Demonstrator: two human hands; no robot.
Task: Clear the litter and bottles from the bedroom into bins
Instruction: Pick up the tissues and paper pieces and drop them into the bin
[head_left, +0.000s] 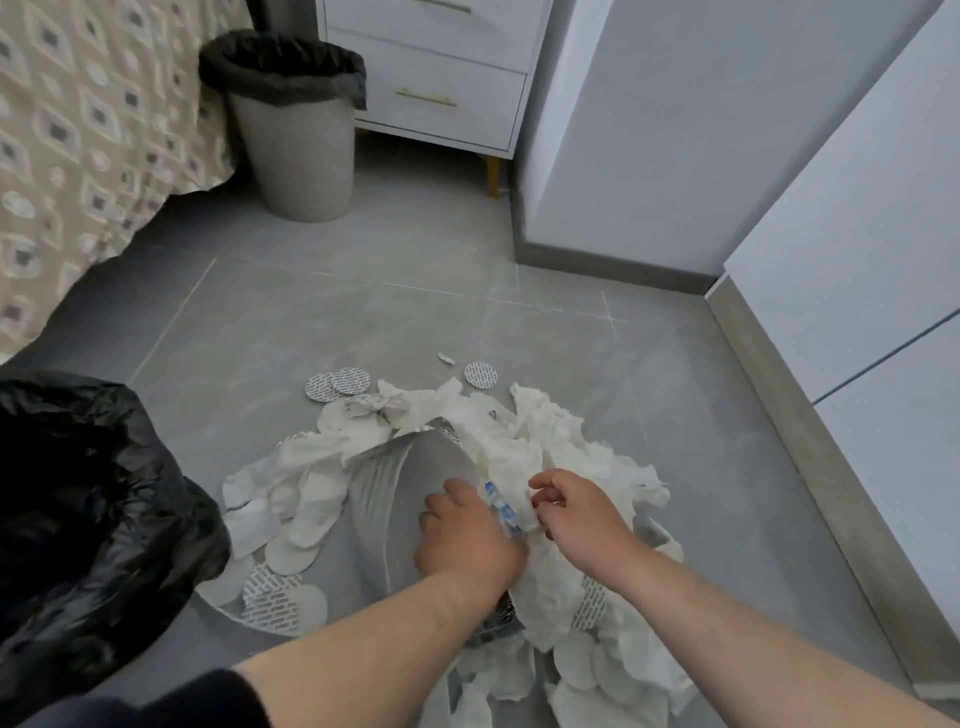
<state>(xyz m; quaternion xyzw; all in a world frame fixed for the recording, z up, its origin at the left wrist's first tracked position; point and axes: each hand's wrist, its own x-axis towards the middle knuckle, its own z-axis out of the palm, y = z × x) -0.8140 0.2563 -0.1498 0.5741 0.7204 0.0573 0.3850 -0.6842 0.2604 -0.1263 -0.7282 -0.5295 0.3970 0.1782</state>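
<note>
Litter (524, 447) is heaped on the floor right in front of the person, and both hands are down in the middle of it. On the left of the heap there are round white pads (306, 525) fanned out flat, with patterned foil discs (270, 597) among them. A shiny silver object (410, 478) lies under the heap; what it is cannot be told. The left hand (465, 540) rests over that silver surface, its fingers curled round a small blue-and-white wrapper (503, 506). Just beside it, almost touching, the right hand (582, 519) pinches crumpled white tissue (550, 587) between thumb and fingers. So the wrapper sits right between the two hands, and more tissue spills out to the right and towards the person. All of this lies on a grey tiled floor (322, 322) with pale joints. Across the room now: a black bag (78, 519) bulges at the near left, close to the pads. A patterned beige bedspread (78, 130) hangs down at the far left. A grey bin (298, 150) with a dark liner stands upright beside it, well apart from the heap. Just beside the bin are white drawers (441, 78) with gold handles, and a white cupboard (857, 234) runs along the right.
</note>
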